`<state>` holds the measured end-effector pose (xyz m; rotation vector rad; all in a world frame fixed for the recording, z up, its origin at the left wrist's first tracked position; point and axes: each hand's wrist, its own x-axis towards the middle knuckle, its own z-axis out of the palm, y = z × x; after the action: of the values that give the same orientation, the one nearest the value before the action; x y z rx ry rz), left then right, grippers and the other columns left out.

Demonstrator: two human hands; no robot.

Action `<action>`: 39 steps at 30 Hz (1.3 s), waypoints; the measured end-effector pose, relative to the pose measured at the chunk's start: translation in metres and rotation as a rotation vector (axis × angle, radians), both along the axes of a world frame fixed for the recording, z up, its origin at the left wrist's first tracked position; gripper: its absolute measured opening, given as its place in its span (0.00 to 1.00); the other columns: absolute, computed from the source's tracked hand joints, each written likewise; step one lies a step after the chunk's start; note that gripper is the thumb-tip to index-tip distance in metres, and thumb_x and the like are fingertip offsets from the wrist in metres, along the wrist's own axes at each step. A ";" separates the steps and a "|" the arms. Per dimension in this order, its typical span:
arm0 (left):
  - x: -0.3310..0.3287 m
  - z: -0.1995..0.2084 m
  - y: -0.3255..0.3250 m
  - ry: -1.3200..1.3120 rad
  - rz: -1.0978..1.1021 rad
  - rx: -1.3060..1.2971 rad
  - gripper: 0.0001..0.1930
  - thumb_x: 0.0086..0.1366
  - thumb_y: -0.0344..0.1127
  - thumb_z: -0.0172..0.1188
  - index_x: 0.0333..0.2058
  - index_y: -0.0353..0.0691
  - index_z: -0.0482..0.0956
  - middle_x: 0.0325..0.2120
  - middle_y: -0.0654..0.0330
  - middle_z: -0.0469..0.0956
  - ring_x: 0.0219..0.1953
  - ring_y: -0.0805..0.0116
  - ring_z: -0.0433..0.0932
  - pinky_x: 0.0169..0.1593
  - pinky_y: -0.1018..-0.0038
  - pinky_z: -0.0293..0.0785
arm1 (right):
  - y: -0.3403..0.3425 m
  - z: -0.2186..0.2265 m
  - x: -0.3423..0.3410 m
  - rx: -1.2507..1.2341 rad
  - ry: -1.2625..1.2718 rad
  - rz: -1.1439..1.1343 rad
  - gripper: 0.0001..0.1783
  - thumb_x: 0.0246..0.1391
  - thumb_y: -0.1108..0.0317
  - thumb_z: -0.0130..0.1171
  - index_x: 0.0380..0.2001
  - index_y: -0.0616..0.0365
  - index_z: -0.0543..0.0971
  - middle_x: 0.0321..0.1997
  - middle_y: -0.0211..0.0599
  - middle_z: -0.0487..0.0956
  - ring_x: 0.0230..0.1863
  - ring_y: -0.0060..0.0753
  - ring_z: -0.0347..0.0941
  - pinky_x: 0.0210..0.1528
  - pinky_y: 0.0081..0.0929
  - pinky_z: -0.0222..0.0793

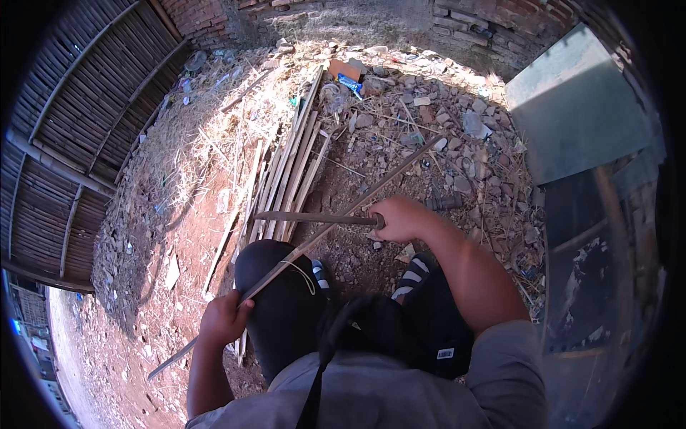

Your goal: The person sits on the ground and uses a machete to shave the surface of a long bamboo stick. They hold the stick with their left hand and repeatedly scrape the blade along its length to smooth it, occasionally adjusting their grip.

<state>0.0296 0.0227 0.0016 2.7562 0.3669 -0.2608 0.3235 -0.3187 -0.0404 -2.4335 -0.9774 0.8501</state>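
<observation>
A long, narrow strip (304, 247) of bamboo or wood runs slantwise from lower left to upper right, passing over my left knee. My left hand (225, 319) is closed around its lower part. In my right hand (399, 217) is the handle of a machete (307, 217), its long dark blade pointing left. Blade and strip cross in front of my knees; whether they touch I cannot tell. A bundle of similar pale strips (289, 175) lies on the ground just beyond my left knee.
Stones and rubble (457, 171) cover the ground ahead and to the right, with a blue wrapper (350, 83) among them. A slatted bamboo wall (78, 107) stands at left, a brick wall (343, 28) at the back. A grey-green panel (579, 107) leans at right.
</observation>
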 end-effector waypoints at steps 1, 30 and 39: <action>-0.002 -0.003 0.002 -0.011 0.006 -0.026 0.20 0.70 0.48 0.58 0.31 0.35 0.73 0.24 0.39 0.78 0.32 0.32 0.78 0.36 0.45 0.72 | -0.007 -0.007 0.010 0.029 -0.007 -0.038 0.24 0.50 0.55 0.68 0.47 0.58 0.83 0.41 0.49 0.84 0.45 0.55 0.81 0.49 0.47 0.75; -0.006 0.016 -0.001 0.225 0.145 -0.248 0.25 0.74 0.54 0.51 0.37 0.33 0.80 0.26 0.39 0.79 0.34 0.36 0.80 0.39 0.49 0.73 | -0.011 0.020 -0.011 0.228 -0.217 -0.035 0.25 0.55 0.47 0.69 0.41 0.58 0.78 0.28 0.47 0.82 0.35 0.56 0.81 0.39 0.50 0.74; -0.011 0.014 -0.003 0.138 0.070 -0.145 0.25 0.74 0.53 0.51 0.36 0.31 0.80 0.23 0.39 0.78 0.31 0.36 0.80 0.37 0.51 0.73 | 0.003 -0.009 0.003 0.224 -0.254 -0.097 0.22 0.54 0.51 0.69 0.41 0.57 0.80 0.30 0.49 0.82 0.36 0.58 0.80 0.40 0.50 0.75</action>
<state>0.0188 0.0195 0.0157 2.5845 0.4604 -0.4430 0.3268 -0.3152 -0.0490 -2.4081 -0.9733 0.3812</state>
